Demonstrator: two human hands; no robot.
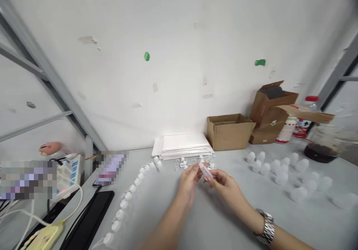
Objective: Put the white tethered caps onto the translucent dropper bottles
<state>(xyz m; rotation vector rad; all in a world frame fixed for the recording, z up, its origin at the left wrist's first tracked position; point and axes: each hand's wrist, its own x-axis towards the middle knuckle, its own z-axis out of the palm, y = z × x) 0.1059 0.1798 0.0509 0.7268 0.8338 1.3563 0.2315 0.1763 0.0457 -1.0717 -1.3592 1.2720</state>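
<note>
Both my hands meet over the middle of the grey table [195, 220]. My right hand [222, 183], with a metal watch on its wrist, pinches a small clear plastic bottle [206, 171] that lies tilted between the two hands. My left hand [188, 181] has its fingertips closed on the bottle's upper end. Just beyond the hands lies a scatter of small white caps [184, 164]. A curved row of small white-capped bottles [128, 196] runs along the table to the left of my left arm.
Several translucent bottles [279, 171] stand at the right. A stack of white sheets [183, 145], open cardboard boxes [229, 130] and jars [324, 145] line the wall. A black flat object [92, 220], cables and devices lie at the left edge.
</note>
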